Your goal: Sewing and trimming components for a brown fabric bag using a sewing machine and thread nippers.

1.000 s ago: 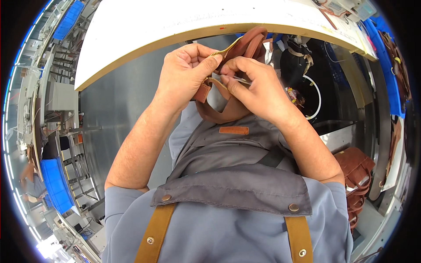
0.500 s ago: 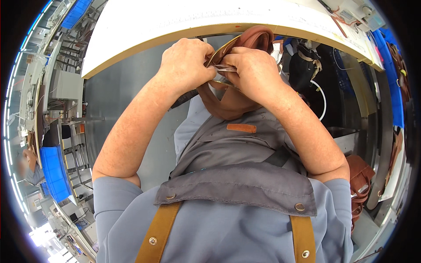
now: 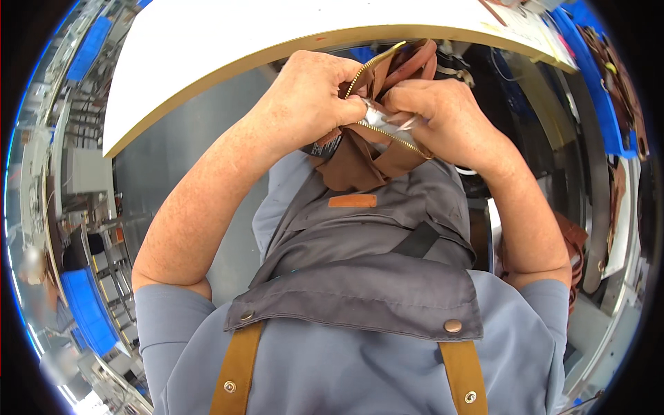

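Note:
A brown leather bag (image 3: 353, 166) with a gold-toothed zipper is held at my lap, just below the table edge. The zipper is undone and its two tooth rows spread apart. My left hand (image 3: 311, 97) is closed on the bag's left rim, thumb and fingers pinching beside the zipper teeth. My right hand (image 3: 446, 121) is closed at the right of the opening. A shiny silvery-white piece (image 3: 387, 121), blurred, stretches across the opening into its fingers; its kind is unclear. Behind the right hand rises a rolled brown leather handle (image 3: 415, 62).
A white table (image 3: 228, 41) with a wooden edge curves ahead of me. My grey apron (image 3: 353, 297) covers my lap. Blue bins (image 3: 90, 311) stand at the far left, and another blue bin (image 3: 602, 90) at the right holds brown leather pieces. More brown leather (image 3: 574, 242) hangs beyond my right elbow.
My right hand has moved right, away from the left, and the bag's opening is spread wider. More of the silvery-white piece shows between the hands. The view has shifted slightly.

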`<action>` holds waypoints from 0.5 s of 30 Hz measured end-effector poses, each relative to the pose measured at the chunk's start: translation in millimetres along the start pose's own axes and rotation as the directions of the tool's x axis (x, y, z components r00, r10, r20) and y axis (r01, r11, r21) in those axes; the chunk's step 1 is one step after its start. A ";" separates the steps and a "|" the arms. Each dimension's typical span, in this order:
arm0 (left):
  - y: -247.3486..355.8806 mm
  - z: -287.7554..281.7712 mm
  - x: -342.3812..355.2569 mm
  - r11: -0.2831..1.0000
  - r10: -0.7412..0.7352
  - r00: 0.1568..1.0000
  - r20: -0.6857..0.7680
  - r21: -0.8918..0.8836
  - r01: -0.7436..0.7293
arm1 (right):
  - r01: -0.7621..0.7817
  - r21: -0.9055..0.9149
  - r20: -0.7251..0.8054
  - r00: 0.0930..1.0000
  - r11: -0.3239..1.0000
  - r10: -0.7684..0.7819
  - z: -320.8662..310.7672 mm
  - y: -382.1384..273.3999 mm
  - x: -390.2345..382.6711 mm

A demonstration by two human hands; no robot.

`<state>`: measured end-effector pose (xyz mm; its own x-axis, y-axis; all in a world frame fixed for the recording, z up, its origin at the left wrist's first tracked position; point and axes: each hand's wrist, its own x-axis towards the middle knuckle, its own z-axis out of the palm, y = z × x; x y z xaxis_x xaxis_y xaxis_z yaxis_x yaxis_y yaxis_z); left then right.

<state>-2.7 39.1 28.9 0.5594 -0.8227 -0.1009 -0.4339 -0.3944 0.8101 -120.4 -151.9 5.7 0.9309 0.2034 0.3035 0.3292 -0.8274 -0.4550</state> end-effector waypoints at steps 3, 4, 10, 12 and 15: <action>20.1 13.4 11.4 1.000 0.019 1.000 0.018 -0.024 -0.018 | -0.030 -0.044 -0.018 0.999 0.999 0.030 -20.8 11.1 -14.2; 25.0 18.1 14.1 0.999 0.039 0.999 0.031 -0.025 -0.038 | -0.020 -0.028 -0.045 0.999 0.999 0.019 -26.6 16.9 -18.4; 43.7 43.0 26.0 0.876 0.043 0.996 0.078 -0.482 0.000 | -0.108 -0.109 -0.090 0.991 0.988 0.098 -72.6 30.5 -30.4; 32.9 60.0 30.0 0.852 0.102 0.995 0.016 -0.517 -0.079 | -0.152 0.146 -0.035 0.987 0.978 0.159 -73.6 34.9 -36.7; 22.5 71.0 26.1 0.836 0.088 0.996 -0.009 -0.543 -0.079 | -0.264 0.350 0.013 0.961 0.899 0.277 -56.9 15.8 -47.9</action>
<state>-48.1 -20.3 3.5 0.5258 -0.8503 -0.0240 -0.0231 -0.0425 0.9988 -168.8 -204.5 31.6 0.9876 -0.0273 0.1549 0.1057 -0.6139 -0.7823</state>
